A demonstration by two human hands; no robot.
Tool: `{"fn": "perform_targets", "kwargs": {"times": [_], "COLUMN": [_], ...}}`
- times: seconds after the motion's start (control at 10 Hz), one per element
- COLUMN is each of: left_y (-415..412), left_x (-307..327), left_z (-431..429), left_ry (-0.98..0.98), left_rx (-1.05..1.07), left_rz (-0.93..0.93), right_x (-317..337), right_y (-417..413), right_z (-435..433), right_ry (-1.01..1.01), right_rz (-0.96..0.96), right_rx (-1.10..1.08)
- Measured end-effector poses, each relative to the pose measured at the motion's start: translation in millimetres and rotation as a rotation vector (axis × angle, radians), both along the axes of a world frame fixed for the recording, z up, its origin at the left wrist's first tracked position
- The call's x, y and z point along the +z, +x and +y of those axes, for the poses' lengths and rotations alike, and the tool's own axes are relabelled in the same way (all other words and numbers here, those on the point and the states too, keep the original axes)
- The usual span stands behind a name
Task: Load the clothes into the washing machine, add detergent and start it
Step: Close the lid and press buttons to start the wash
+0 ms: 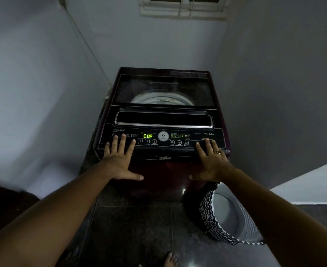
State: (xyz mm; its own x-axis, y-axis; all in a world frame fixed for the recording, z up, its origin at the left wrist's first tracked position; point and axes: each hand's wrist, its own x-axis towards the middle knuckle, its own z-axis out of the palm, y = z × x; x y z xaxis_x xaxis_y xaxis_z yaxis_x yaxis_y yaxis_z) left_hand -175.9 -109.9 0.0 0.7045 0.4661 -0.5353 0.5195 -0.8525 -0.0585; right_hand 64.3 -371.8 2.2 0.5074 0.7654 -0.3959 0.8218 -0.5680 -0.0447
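Note:
A dark maroon top-load washing machine [161, 170] stands in the corner, its glass lid [162, 89] closed over the drum. The control panel [199, 134] is lit and its green display [148, 136] reads "CUP". My left hand [118, 160] lies flat with spread fingers on the panel's left end. My right hand [211, 160], with a ring on one finger, lies flat on the panel's right end. Neither hand holds anything. No clothes or detergent are visible.
A laundry basket [212, 222] with a black-and-white zigzag pattern stands on the dark tiled floor right of the machine and looks empty. Walls close in on both sides, and a white ledge [312, 185] juts out at right. My bare foot [170, 260] shows at the bottom.

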Motion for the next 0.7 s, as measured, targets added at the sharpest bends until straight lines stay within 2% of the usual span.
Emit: {"fn": "perform_targets", "kwargs": {"times": [0.7], "left_y": [-0.3], "left_x": [-1.2], "left_z": [0.0], "left_ry": [0.003], "left_rx": [0.007], "left_rz": [-0.008], "right_x": [-1.4], "right_y": [0.1], "right_z": [-3.1], "right_ry": [0.020], "right_rz": [0.001], "right_rx": [0.006]}}
